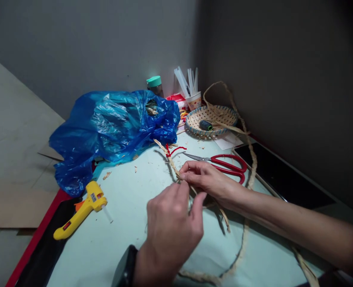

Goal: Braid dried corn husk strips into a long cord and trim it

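A thin braid of pale, straw-like strands (172, 162) lies over the table, red yarn (168, 150) tied around it near its far end. My right hand (204, 177) pinches the braid between thumb and fingers at its near part. Just below, my left hand (172, 217) has its fingers curled at the loose strands, thumb held apart; its fingertips are partly hidden. Several strand ends (224, 217) stick out beneath my right hand. Red-handled scissors (230, 158) lie just beyond my right hand.
A long braided cord (252, 155) loops from the woven basket (191, 129) around my right forearm. A blue plastic bag (113, 119) fills the back left. A yellow glue gun (80, 215) lies left. A dark flat panel (281, 173) lies right; a cup (194, 101) holds glue sticks.
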### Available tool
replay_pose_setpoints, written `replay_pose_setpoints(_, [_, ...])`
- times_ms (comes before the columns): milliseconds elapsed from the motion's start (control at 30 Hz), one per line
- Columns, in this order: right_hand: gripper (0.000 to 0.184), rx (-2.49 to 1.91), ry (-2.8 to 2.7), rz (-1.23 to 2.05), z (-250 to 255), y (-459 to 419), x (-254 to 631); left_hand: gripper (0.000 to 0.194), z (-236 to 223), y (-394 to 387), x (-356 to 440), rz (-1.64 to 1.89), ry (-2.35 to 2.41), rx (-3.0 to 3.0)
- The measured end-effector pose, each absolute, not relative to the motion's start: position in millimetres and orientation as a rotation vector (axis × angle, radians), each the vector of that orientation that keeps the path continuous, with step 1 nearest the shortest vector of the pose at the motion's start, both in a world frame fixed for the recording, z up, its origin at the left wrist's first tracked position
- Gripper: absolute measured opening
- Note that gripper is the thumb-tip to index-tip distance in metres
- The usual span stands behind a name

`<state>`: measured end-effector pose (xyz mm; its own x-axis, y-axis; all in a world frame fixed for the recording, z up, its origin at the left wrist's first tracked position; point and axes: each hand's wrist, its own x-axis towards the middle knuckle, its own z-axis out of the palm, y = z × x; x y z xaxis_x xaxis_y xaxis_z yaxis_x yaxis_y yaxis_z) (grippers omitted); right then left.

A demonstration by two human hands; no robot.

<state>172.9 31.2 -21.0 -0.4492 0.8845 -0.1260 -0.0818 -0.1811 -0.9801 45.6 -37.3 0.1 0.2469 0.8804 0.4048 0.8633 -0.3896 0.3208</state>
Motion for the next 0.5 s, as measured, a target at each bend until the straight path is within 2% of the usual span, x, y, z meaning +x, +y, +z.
replay_pose_setpoints(167, [0.015,-0.980,-1.385,1.722,-16,29,173,0.020,21,-16,17,1.074,1.735,1.580])
replay_pose_setpoints(333, [0.023,-0.918,-1.264,1.866,-11,24,172,0.012,2,-3,19,0.889,1.017,0.985])
replay_pose_setpoints(500, [0.032,-1.002,-1.173,1.913,-5,26,172,0.016,-9,-1,28,0.952,1.087,0.929])
